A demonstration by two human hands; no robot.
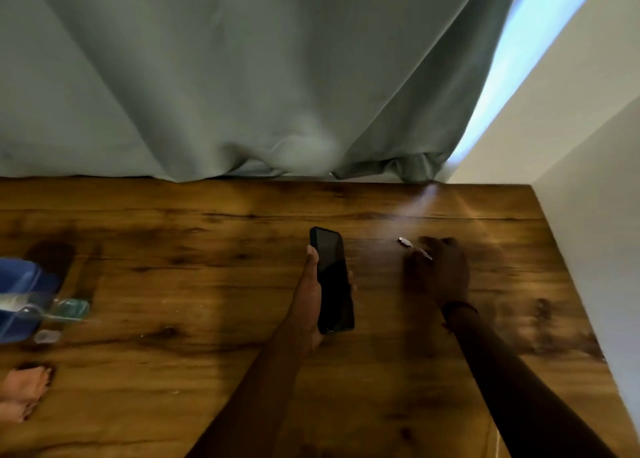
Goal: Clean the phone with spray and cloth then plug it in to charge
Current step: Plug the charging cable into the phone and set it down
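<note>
At the far left edge of the wooden table [207,319] a blue container [20,298] is seen, with a clear spray bottle [59,310] lying blurred across it and a pinkish crumpled cloth [24,393] nearer the front edge; both are well apart from the hands. Toward the middle, the phone [334,281] is held in the left hand [311,294], screen up and dark, with the thumb laid along its left edge and fingertips curled around the right edge. To its right, a white charging plug [414,248] is pinched by the right hand [441,270], the connector tip pointing left toward the phone; the hand is blurred, so the exact finger placement cannot be told. A pale cable [498,438] is glimpsed at the lower right. A green curtain [242,76] hangs behind the table.

The plugging-in step is judged to be in hand. Since the phone's port is not visible, the connector could be offered at an angle or to the wrong end and be scraped against the case; a taut cable could also drag the plug off line
</note>
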